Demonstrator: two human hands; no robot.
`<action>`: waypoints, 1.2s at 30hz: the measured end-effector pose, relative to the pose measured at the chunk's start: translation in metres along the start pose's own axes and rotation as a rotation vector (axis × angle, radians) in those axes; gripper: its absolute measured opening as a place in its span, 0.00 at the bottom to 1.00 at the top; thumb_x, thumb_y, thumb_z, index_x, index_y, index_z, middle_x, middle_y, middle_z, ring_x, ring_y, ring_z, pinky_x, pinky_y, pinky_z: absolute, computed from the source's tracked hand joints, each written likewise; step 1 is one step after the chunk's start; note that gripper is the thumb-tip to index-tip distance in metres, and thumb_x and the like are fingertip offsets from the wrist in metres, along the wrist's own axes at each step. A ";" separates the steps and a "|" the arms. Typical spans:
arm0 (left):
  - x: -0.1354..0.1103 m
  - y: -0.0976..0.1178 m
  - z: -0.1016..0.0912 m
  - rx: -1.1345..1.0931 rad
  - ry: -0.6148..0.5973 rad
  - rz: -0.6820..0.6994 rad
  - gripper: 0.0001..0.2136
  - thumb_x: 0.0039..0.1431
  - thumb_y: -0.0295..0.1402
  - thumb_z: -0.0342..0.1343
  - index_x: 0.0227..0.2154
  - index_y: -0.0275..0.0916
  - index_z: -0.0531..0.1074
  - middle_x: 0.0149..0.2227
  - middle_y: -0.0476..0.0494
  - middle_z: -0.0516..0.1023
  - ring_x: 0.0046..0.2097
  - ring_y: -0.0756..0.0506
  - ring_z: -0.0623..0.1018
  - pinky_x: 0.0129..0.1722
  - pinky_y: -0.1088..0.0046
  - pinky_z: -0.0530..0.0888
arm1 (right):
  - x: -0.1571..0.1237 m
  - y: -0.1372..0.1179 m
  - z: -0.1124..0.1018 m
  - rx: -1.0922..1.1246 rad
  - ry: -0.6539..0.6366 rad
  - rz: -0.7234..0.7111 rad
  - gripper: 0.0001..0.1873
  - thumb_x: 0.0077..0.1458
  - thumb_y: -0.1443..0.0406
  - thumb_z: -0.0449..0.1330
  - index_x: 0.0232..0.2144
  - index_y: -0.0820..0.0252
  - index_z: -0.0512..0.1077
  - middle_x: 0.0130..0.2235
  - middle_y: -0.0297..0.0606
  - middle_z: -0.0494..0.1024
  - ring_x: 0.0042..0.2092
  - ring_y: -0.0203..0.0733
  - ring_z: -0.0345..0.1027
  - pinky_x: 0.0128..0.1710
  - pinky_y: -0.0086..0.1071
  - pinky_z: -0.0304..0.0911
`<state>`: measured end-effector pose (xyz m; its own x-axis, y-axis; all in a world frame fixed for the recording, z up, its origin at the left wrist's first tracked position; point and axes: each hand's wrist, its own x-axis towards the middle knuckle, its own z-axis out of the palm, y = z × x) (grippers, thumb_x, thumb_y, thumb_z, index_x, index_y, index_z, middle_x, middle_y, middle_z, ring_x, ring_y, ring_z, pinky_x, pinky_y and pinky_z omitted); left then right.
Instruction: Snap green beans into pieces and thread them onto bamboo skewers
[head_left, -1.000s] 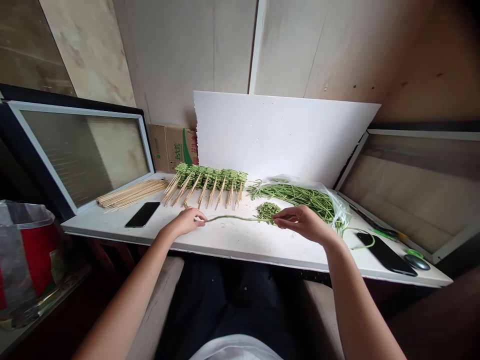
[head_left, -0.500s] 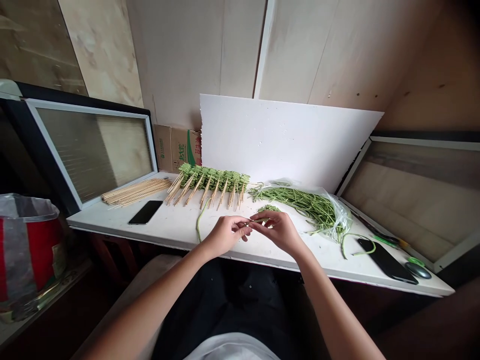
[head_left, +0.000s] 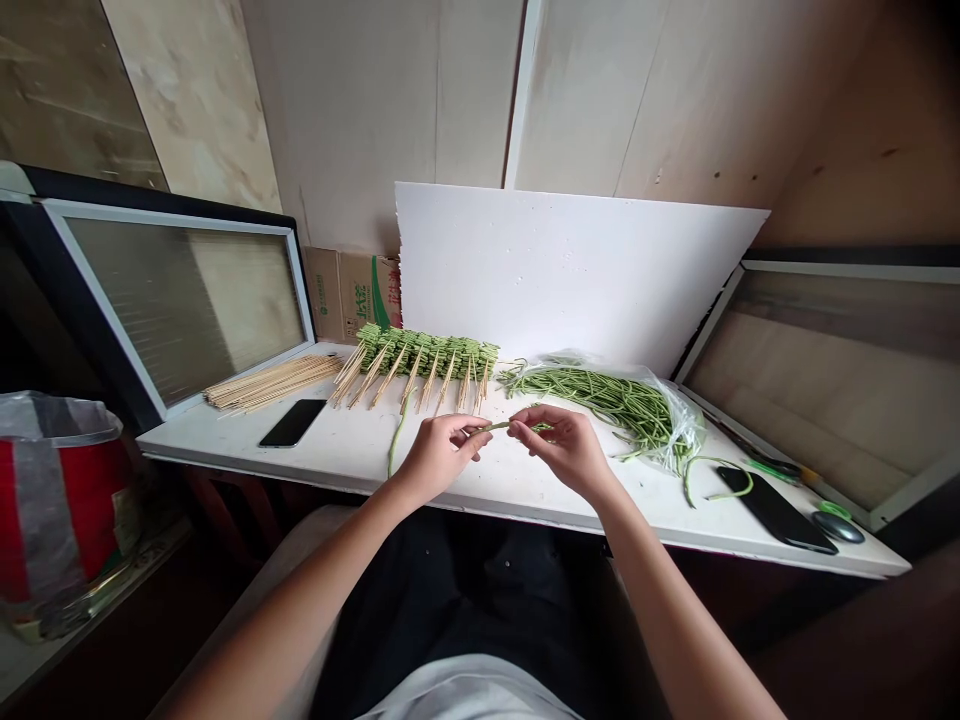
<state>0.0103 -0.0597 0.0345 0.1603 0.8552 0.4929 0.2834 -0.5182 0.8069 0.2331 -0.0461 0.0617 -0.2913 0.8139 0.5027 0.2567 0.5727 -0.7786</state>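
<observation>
A short piece of green bean [head_left: 498, 426] stretches between my two hands over the front of the white table. My left hand [head_left: 444, 452] pinches one end between thumb and fingers. At the other end my right hand [head_left: 561, 442] is closed on it with the fingertips. Beyond my left hand stands a row of green bean skewers [head_left: 427, 358], their bare sticks pointing toward me. One long bean [head_left: 397, 440] lies beside my left hand. Past my right hand, a heap of long green beans [head_left: 615, 400] spills from a clear plastic bag [head_left: 681, 432].
Bare bamboo skewers [head_left: 270, 383] and a phone [head_left: 292, 423] lie on the left. Another phone [head_left: 776, 510] and a mouse [head_left: 838, 526] are at the right. A white board [head_left: 577, 270] leans at the back; a red bag [head_left: 82, 500] stands low at the left.
My hands have moved slightly apart, and more of the bean piece shows between them. The small bean pile behind my right hand is now mostly covered.
</observation>
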 end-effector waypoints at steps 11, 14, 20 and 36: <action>0.002 -0.002 -0.005 0.217 0.002 0.296 0.06 0.71 0.32 0.60 0.44 0.38 0.82 0.39 0.43 0.84 0.37 0.46 0.82 0.39 0.71 0.76 | -0.004 -0.004 0.005 -0.187 -0.080 -0.216 0.08 0.66 0.58 0.66 0.40 0.55 0.81 0.39 0.40 0.82 0.39 0.41 0.75 0.33 0.31 0.70; 0.001 -0.003 -0.006 0.238 0.000 0.359 0.06 0.71 0.31 0.61 0.45 0.39 0.82 0.41 0.42 0.84 0.40 0.45 0.82 0.41 0.71 0.76 | -0.004 -0.004 0.004 -0.138 -0.094 -0.206 0.09 0.65 0.57 0.67 0.40 0.55 0.81 0.39 0.40 0.82 0.38 0.41 0.75 0.33 0.31 0.70; 0.001 -0.004 -0.006 0.153 -0.018 0.387 0.09 0.67 0.22 0.58 0.39 0.37 0.82 0.35 0.43 0.81 0.34 0.47 0.80 0.36 0.72 0.77 | -0.004 0.001 0.010 0.072 -0.163 -0.091 0.12 0.62 0.55 0.70 0.36 0.57 0.84 0.37 0.39 0.83 0.34 0.38 0.73 0.32 0.30 0.70; 0.004 -0.014 0.000 -0.098 -0.043 0.277 0.08 0.64 0.24 0.59 0.32 0.36 0.82 0.30 0.44 0.82 0.30 0.48 0.82 0.33 0.73 0.80 | 0.001 0.043 0.033 0.596 -0.253 0.104 0.13 0.55 0.56 0.75 0.31 0.59 0.82 0.28 0.35 0.78 0.30 0.36 0.68 0.31 0.31 0.67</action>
<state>0.0066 -0.0492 0.0251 0.2592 0.6793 0.6865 0.1306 -0.7290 0.6720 0.2137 -0.0243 0.0162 -0.5188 0.7723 0.3667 -0.2388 0.2809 -0.9295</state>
